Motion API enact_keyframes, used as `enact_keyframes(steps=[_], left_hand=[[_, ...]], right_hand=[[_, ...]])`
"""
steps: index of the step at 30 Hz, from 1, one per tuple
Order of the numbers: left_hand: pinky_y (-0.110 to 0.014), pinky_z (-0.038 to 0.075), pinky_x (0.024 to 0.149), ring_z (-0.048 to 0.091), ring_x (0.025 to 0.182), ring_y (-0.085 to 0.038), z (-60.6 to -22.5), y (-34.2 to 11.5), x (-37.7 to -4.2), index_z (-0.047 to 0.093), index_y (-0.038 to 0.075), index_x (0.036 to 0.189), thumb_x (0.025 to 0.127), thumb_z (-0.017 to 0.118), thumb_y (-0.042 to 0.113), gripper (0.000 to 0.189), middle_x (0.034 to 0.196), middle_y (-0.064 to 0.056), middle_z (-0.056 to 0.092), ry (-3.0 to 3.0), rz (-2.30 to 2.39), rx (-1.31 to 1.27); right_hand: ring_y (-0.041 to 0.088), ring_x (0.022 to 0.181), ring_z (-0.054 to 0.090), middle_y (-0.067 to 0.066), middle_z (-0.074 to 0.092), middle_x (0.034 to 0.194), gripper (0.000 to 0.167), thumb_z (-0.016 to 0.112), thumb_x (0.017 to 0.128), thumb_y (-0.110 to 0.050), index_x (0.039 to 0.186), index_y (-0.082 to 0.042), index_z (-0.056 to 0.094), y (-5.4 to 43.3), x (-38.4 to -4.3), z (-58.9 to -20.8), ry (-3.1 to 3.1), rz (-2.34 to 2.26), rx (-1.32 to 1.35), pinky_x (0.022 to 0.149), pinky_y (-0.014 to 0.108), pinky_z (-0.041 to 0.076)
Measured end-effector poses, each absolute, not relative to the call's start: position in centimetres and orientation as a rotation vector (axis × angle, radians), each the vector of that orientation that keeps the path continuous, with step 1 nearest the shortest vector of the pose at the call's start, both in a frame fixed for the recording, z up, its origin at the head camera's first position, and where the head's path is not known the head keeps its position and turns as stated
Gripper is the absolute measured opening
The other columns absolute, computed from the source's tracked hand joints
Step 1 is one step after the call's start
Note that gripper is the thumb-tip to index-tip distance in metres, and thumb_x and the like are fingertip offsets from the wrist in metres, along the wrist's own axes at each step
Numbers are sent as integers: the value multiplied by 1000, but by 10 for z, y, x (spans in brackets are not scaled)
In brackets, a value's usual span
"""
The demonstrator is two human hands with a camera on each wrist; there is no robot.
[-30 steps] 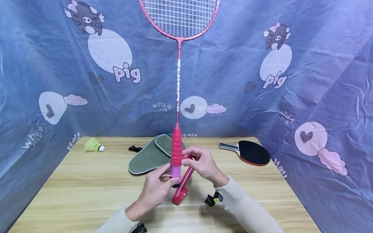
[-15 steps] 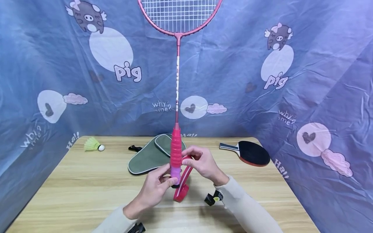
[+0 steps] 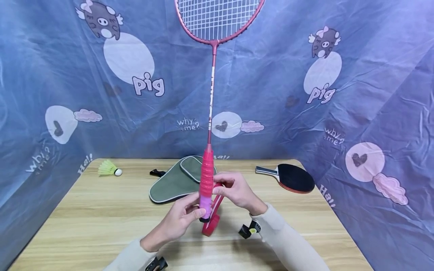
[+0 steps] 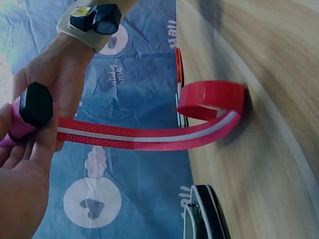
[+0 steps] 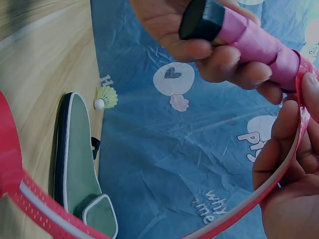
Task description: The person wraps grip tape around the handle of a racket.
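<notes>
Racket [image 3: 211, 90], one, occupies left grip [image 3: 180, 216]; right grip [image 3: 237, 191] pinches one tape [image 4: 172, 140].

Wrinkled blue pig-print cloth [image 3: 271, 75] backs the wooden table [image 3: 101, 214].

At 1 o'clock, your left hand [image 5: 189, 49] grips the pink handle [image 5: 259, 42], its black end cap [image 5: 202, 21] pointing toward 10. At 4, your right hand [image 5: 289, 194] pinches red tape [image 5: 50, 210] beside the handle; the strip sags past 6 toward its roll [image 5: 7, 149] at 9. A green case [image 5: 77, 149] lies at 8, a shuttlecock [image 5: 106, 97] at 10.
</notes>
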State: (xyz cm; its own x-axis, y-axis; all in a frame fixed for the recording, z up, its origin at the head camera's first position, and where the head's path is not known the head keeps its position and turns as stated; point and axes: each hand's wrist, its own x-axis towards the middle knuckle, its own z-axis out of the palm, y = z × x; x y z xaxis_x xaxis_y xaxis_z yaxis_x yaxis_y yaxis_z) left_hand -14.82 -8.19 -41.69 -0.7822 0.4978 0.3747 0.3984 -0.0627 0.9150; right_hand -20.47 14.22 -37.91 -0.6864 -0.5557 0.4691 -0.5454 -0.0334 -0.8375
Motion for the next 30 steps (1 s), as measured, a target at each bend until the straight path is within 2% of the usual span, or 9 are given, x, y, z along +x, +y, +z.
enact_keyframes(steps=[6,12,16,19,22,30], left_hand=[[-24,61,89,66,102,-10,-417,-77,-151,61,7,133,94,70,11,40,117,-13,65,2301,2031,958],[-26,64,82,71,92,-19,-424,-71,-149,61,1,133,88,76,2,47,110,-12,69,2503,2136,1015],[-25,63,82,71,91,-16,-426,-69,-147,61,2,136,85,79,3,54,114,-7,69,2702,2048,1091],[-22,62,81,71,89,-12,-424,-68,-148,63,6,135,80,86,9,59,110,-3,69,2808,1993,1073],[-20,62,78,71,85,-11,-423,-67,-149,64,6,133,77,88,8,61,105,-2,70,2851,1984,1042],[-23,63,79,72,90,-8,-425,-69,-146,63,8,135,83,81,4,55,108,2,71,2753,2005,981]], right_hand=[[3,82,58,25,67,95,22,70,90,4,111,13,69,142,-204,-380,2241,-1910,-1188,65,18,52],[3,84,62,23,71,99,20,72,89,2,108,10,71,138,-202,-382,2326,-1958,-1119,64,16,52],[2,79,59,23,72,99,19,74,88,1,107,7,73,135,-198,-384,2401,-1974,-1117,56,18,48],[4,75,56,21,72,98,19,75,87,1,106,5,73,134,-196,-383,2450,-1979,-1107,53,18,44],[5,75,56,20,73,99,20,77,86,0,106,3,73,132,-195,-381,2471,-1987,-1072,54,17,43],[3,77,63,24,71,98,22,76,85,5,107,7,72,133,-193,-384,2412,-1988,-989,60,15,50]])
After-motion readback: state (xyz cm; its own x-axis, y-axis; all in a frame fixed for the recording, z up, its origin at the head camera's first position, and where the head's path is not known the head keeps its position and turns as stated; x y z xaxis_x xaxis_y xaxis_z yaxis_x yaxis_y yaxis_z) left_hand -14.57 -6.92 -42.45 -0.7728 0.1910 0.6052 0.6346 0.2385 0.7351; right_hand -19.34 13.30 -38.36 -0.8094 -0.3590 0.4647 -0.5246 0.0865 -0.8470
